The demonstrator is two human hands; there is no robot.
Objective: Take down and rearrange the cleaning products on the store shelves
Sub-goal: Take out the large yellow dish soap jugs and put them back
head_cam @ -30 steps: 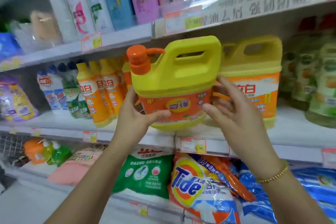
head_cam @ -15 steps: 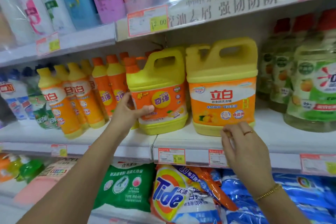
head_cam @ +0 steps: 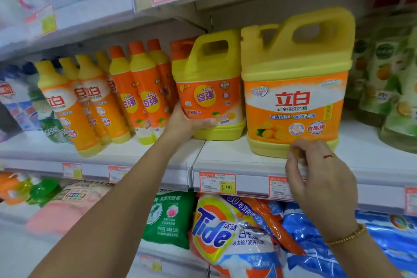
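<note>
A small yellow detergent jug [head_cam: 211, 88] with an orange pump cap stands on the middle shelf [head_cam: 228, 158]. My left hand [head_cam: 187, 123] grips its lower left corner, thumb across the front of the label. To its right stands a larger yellow jug [head_cam: 295, 88] with an orange and white label. My right hand [head_cam: 316, 178] hangs in front of the shelf edge, fingers loosely curled, fingertips at the base of the larger jug; it holds nothing.
Rows of slim yellow and orange bottles [head_cam: 94, 101] fill the shelf to the left. Green bottles [head_cam: 392, 88] stand on the right. Below lie detergent bags, among them a Tide bag [head_cam: 223, 232] and a green bag [head_cam: 168, 216]. Price tags [head_cam: 217, 184] line the shelf edge.
The small jug went from held in front of the shelf to standing on it, beside the larger jug. My right hand let go and dropped to the shelf edge. The view has closed in.
</note>
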